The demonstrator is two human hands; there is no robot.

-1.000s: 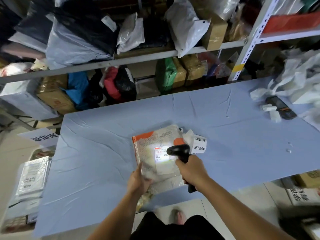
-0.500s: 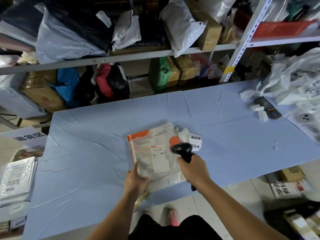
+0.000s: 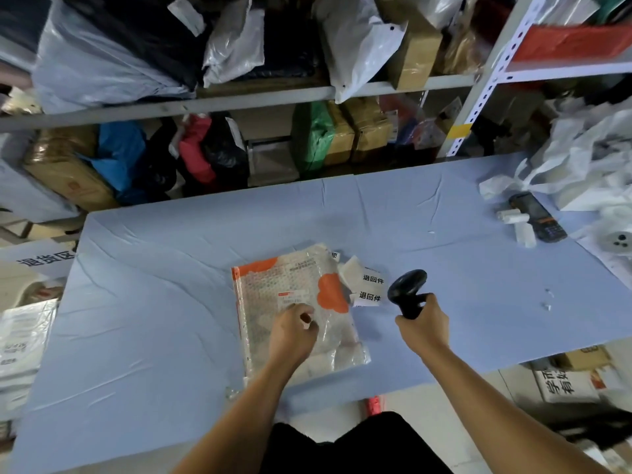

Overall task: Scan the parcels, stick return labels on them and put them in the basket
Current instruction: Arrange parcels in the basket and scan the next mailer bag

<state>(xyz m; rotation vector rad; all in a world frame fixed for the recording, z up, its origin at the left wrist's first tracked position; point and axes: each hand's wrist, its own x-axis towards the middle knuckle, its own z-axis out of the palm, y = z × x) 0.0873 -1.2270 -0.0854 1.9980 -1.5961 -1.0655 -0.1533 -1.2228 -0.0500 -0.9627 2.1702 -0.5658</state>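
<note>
The scanner (image 3: 408, 290) has been swung rightward off the parcel (image 3: 290, 285), which is laid flat on the bench (image 3: 154, 302) beside the return labels (image 3: 371, 287). The scanner is clamped in the right hand (image 3: 423, 326). The left hand (image 3: 293, 333) is rested on the parcel with fingers curled, and any pinch cannot be told.

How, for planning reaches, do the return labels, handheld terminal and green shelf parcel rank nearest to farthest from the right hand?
1. Return labels, just left of the right hand.
2. Handheld terminal, table's far right.
3. Green parcel, back shelf.
</note>
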